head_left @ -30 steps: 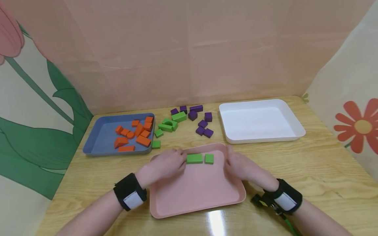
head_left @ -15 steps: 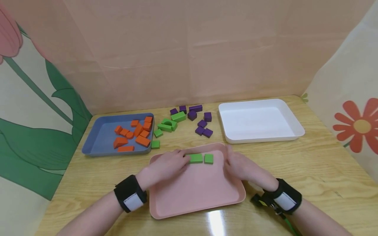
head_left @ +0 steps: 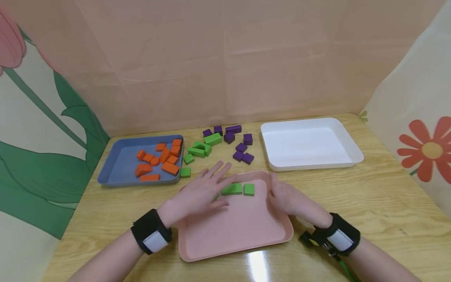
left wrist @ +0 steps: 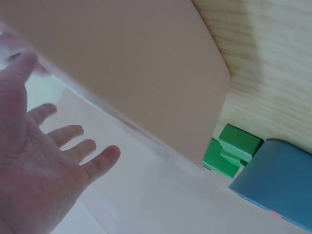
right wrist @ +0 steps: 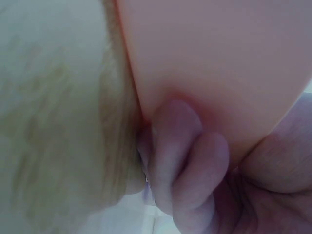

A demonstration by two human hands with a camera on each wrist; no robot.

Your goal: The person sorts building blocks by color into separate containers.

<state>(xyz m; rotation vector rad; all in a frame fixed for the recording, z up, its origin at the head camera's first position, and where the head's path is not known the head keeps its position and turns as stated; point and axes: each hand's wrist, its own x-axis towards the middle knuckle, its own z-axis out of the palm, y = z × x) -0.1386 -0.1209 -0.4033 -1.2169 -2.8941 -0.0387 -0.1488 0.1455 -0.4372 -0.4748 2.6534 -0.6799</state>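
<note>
A pink tray (head_left: 236, 231) lies at the front of the table. Over its back left part my left hand (head_left: 195, 194) spreads its fingers, holding nothing. In the left wrist view that same hand (left wrist: 53, 161) shows its palm and separated fingers beside the tray's outer wall (left wrist: 141, 73). Inside the tray, along the back, are a long green block (head_left: 231, 189) and a square green block (head_left: 249, 190). A sliver of another green piece (head_left: 216, 197) peeks out under the left hand. My right hand (head_left: 287, 197) grips the tray's right rim, its fingers (right wrist: 175, 141) curled against the outer wall.
Left of centre stands a blue tray (head_left: 118, 164) of orange blocks. A white tray (head_left: 313, 145) is at the back right. Between them lie loose green blocks (head_left: 196, 152) and several purple blocks (head_left: 241, 147). A peach-coloured sheet (head_left: 225, 62) rises behind the table.
My left hand has let go of the green piece at the tray's back left, lifted slightly and spread its fingers. The right hand keeps its grip on the rim.
</note>
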